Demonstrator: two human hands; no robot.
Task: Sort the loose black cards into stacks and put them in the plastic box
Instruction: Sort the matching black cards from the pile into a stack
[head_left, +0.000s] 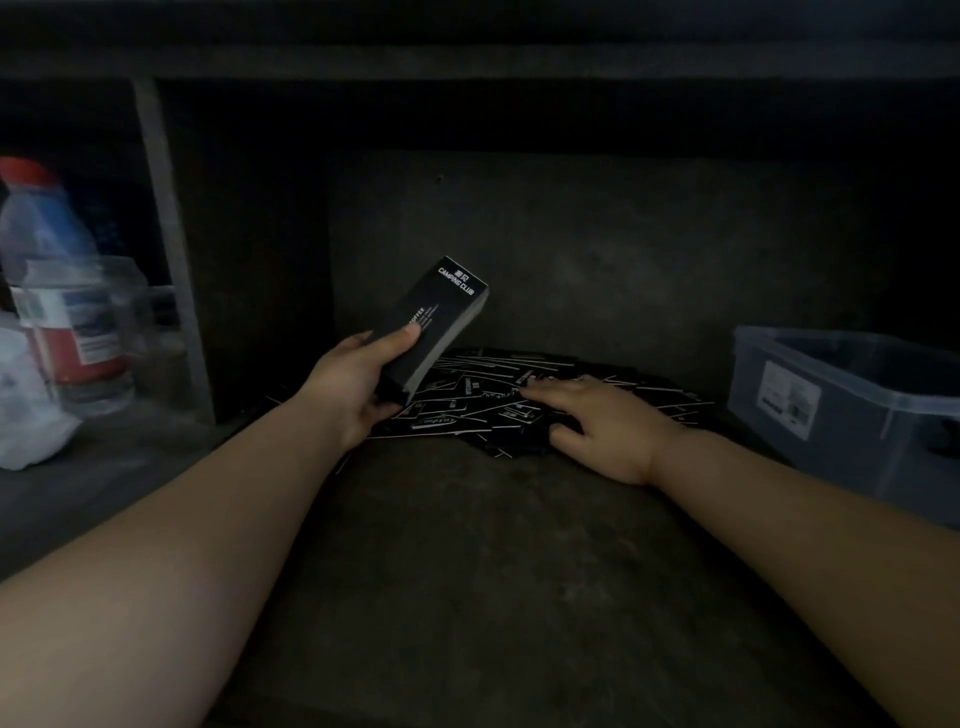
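A red-capped clear plastic bottle (47, 291) is standing far left; the left hand (353, 384) is clamping its grip on a stack of black cards (441, 322) (lettered "CAMPING CLUB"), while the right hand (597, 421) is resting flat, fingers apart, on loose black cards (467, 410) near a translucent grey plastic box (857, 415).

Dark surface (467, 571): loose cards (467, 413), plastic box (852, 415)

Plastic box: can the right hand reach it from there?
Probably yes. The right hand rests on the loose cards, and the plastic box stands just to its right with no lid on. Nothing lies between them; the left hand holds the stack.
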